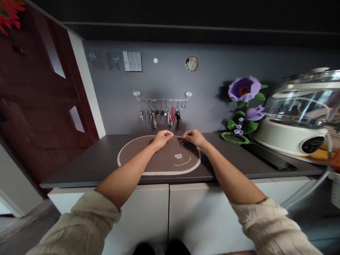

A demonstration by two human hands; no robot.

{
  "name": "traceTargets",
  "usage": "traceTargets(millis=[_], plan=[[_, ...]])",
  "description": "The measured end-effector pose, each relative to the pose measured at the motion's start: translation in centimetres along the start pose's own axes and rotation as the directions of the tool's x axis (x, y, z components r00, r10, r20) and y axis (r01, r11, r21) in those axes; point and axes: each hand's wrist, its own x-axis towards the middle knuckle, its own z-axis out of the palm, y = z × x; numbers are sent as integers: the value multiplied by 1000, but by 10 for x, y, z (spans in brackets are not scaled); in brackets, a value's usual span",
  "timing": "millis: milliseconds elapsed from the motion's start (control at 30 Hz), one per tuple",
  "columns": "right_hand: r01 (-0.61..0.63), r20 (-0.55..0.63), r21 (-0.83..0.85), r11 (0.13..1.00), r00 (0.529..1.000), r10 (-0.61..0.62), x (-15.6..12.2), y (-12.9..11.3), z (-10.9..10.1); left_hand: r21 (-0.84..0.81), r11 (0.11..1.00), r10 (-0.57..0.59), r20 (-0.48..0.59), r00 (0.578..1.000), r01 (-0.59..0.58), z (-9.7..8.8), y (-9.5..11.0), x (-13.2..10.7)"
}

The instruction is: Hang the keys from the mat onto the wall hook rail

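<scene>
My left hand [162, 139] hovers over the back of the oval brown mat [156, 161], thumb and fingers pinched together. Whatever is at its fingertips is too small to make out. A short gap separates it from my right hand [195, 136], also closed in a pinch, its hold unclear. Just below the right fingers, a dark bunch of keys [183, 142] with a metal ring is on the mat, partly covered by that hand. Behind both hands, several key bunches [162, 114] hang from hooks on a clear rail [163, 100] on the wall.
A purple flower ornament [244, 90] with a green base stands to the right. Near it are a black phone [269, 157] and a white appliance [292, 136] with a clear cover. Wall switches [132, 61] are at upper left. A dark cabinet [186, 30] overhangs the counter [87, 161].
</scene>
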Motion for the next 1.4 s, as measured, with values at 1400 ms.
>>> traceTargets(millis=[1400], plan=[[-74,171,458,886,985,-6,-1,-13,8,42,999,1,145,989,-7,3,2,-4]])
